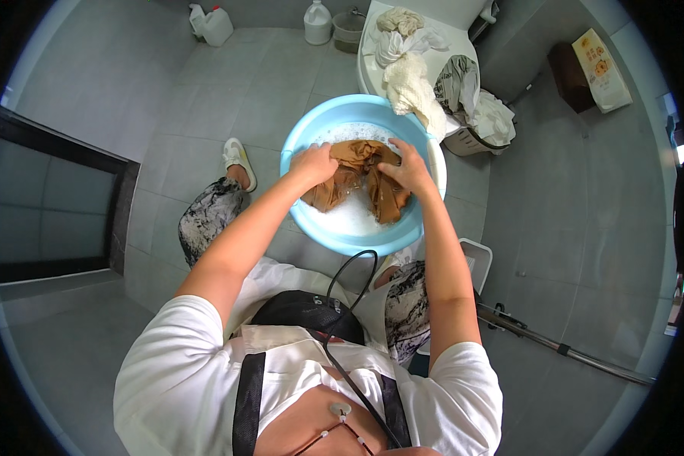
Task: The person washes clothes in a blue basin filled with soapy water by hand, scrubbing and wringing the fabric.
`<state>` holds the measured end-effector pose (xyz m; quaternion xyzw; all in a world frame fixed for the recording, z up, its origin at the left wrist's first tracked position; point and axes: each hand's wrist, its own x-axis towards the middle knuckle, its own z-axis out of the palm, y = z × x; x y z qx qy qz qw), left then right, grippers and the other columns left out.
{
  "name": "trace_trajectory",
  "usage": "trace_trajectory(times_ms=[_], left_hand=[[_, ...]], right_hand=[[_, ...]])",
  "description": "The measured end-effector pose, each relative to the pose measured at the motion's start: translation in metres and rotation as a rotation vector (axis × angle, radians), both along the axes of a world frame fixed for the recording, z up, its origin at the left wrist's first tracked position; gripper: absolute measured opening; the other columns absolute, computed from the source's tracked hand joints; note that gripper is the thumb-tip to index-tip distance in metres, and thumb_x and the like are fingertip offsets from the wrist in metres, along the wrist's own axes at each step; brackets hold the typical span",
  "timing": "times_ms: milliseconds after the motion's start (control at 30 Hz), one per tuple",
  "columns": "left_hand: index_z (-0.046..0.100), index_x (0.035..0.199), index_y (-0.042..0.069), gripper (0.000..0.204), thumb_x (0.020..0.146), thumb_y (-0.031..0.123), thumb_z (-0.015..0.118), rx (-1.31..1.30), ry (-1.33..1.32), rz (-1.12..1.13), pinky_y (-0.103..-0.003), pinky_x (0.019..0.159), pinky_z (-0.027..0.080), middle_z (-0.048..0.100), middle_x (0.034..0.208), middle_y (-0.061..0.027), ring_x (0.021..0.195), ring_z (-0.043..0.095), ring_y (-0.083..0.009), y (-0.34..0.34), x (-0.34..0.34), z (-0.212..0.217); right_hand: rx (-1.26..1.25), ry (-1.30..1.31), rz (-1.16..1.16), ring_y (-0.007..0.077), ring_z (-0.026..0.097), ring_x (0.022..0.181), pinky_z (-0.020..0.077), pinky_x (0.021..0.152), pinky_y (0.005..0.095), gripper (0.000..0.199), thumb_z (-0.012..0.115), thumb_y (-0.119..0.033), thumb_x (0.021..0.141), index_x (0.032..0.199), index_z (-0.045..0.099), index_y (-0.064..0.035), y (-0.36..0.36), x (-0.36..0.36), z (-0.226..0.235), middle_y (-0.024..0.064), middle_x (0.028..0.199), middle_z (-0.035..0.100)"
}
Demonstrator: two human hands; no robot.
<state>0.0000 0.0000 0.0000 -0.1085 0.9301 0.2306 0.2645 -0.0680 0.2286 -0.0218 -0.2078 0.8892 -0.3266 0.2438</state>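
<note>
In the big blue tub (pixel 349 245), the wet brown cloth (pixel 359 154) lies bunched between the left hand (pixel 314 163), curled on its edge with a grip I cannot tell, and the right hand (pixel 410 169), half open, thumb touching it.

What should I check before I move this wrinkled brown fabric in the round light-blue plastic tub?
1. Bare left hand on the brown fabric: ok, at its left side.
2. Bare right hand on it: ok, at its right side.
3. Light-blue tub upright: ok.
4. Thin black cable clear of the white suds: ok, its loop stops short of them.
5. Cream textured cloth off the tub's rim: cannot tell; they overlap in this view.
6. Fabric soaked through: cannot tell.
</note>
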Motion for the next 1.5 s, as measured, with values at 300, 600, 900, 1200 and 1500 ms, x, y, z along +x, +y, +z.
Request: trace_trajectory(times_ms=[300,600,900,1200,1500], left_hand=[[0.036,0.128,0.008,0.050,0.081,0.025,0.047,-0.105,0.186,-0.141,-0.040,0.099,0.030,0.031,0.133,-0.0192,0.121,0.033,-0.0317,0.029,0.004,-0.065],[0.061,0.099,0.005,0.028,0.076,0.014,0.048,-0.103,0.075,-0.114,-0.038,0.082,0.044,0.058,0.103,-0.0168,0.097,0.055,-0.0287,0.022,-0.011,-0.114],[0.048,0.113,0.013,0.047,0.068,0.016,0.060,1.342,0.340,0.882,-0.035,0.075,0.045,0.056,0.096,-0.0100,0.091,0.054,-0.0245,0.016,-0.020,-0.110],[0.050,0.113,0.015,0.046,0.081,0.047,0.052,1.962,-0.103,0.879,-0.041,0.088,0.040,0.053,0.109,-0.0079,0.101,0.050,-0.0236,0.031,-0.008,-0.020],[0.054,0.091,0.009,0.046,0.085,0.052,0.040,1.948,-0.251,0.630,-0.034,0.069,0.048,0.057,0.084,-0.0064,0.076,0.056,-0.0191,0.042,-0.011,-0.004]], right_hand=[[0.614,0.182,0.017,0.0323,0.031,0.122,0.0297,0.098,0.0430,0.068,0.049,-0.038,0.080,0.136,0.018,-0.0152,-0.046,0.033,-0.039,0.0130,0.139,0.022],[0.738,-0.021,0.129,0.0286,0.053,0.100,0.0445,0.083,0.0360,0.043,0.055,-0.015,0.072,0.114,0.053,-0.0088,-0.053,-0.006,-0.062,0.0142,0.112,0.055],[-0.388,-0.500,-0.672,0.0306,0.055,0.084,0.0463,0.069,0.0327,0.056,0.058,-0.003,0.063,0.116,0.040,0.0051,-0.037,0.002,-0.012,0.0190,0.096,0.056],[-0.442,0.367,-0.117,0.0311,0.046,0.110,0.0390,0.091,0.0349,0.065,0.060,-0.004,0.059,0.121,0.044,-0.0122,-0.047,0.073,0.038,0.0151,0.121,0.047],[-0.381,0.815,0.027,0.0252,0.057,0.088,0.0494,0.067,0.0325,0.048,0.071,-0.022,0.061,0.106,0.054,-0.0155,-0.055,0.086,0.048,0.0061,0.101,0.054]])
